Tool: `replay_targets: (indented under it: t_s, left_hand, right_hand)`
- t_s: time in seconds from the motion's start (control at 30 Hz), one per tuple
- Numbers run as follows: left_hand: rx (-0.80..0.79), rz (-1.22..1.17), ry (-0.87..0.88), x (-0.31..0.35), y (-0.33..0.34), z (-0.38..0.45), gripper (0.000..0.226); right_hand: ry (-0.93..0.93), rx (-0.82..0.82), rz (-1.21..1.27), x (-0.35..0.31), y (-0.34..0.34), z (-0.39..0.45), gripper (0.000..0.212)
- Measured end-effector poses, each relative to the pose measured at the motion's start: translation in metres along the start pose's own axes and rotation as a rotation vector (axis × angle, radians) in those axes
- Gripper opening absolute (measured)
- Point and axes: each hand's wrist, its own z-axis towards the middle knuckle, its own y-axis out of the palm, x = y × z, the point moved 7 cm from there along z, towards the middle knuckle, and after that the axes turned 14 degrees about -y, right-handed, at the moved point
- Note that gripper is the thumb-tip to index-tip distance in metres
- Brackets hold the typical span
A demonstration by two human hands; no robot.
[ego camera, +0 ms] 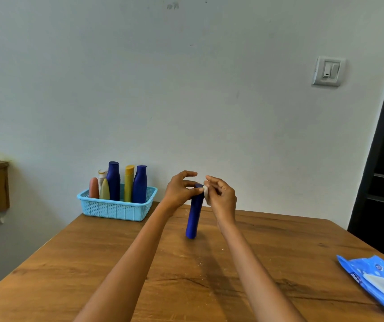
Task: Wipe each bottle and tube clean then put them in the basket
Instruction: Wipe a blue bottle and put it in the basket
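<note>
A blue pack of wipes (377,283) lay at the near right edge of the wooden table (93,263), running out of view. Two bare forearms reached from the near edge toward the middle of the table, where a dark blue bottle (194,217) stood on its base, leaning slightly to the right at its top. The left hand (179,190) pinched the bottle's top between thumb and a lower finger, while its upper fingers curled above the cap without touching it. The right hand (221,194) met the same top from the other side, its fingers bent around a small white wipe (205,190) pressed against the bottle's upper right edge; the wipe sat between those fingertips and the bottle, mostly hidden by the hand. Below both hands the bottle's body showed bare. Farther back, at the far left corner of the table against the wall, stood a light blue basket (116,211). Upright in it were two dark blue bottles (113,182), a yellow bottle (129,184), a reddish tube (94,188), a pale yellow tube (104,190) and a small white bottle (102,175). A light switch (328,71) sat high on the wall to the right.
</note>
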Motion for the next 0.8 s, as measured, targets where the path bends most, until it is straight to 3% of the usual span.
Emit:
replay_targets:
  t_s: [0.2, 0.3, 0.4, 0.6, 0.8]
  left_hand:
    - [0.034, 0.098, 0.013, -0.006, 0.004, 0.001, 0.05]
    - [0.042, 0.161, 0.036, -0.005, 0.008, 0.001, 0.051]
    - [0.044, 0.251, 0.071, -0.003, 0.013, 0.001, 0.056]
    - [0.148, 0.369, 0.131, -0.003, 0.013, 0.001, 0.057]
    - [0.228, 0.471, 0.165, -0.001, 0.016, 0.001, 0.06]
  right_hand:
    - [-0.037, 0.169, -0.033, -0.004, -0.009, 0.0, 0.019]
    - [-0.098, 0.179, -0.058, -0.012, -0.009, 0.002, 0.011]
    - [-0.105, 0.055, -0.164, -0.012, -0.002, 0.003, 0.007]
    - [-0.022, -0.25, -0.29, 0.002, 0.007, 0.004, 0.038]
    - [-0.139, -0.272, -0.336, -0.017, -0.002, 0.011, 0.022]
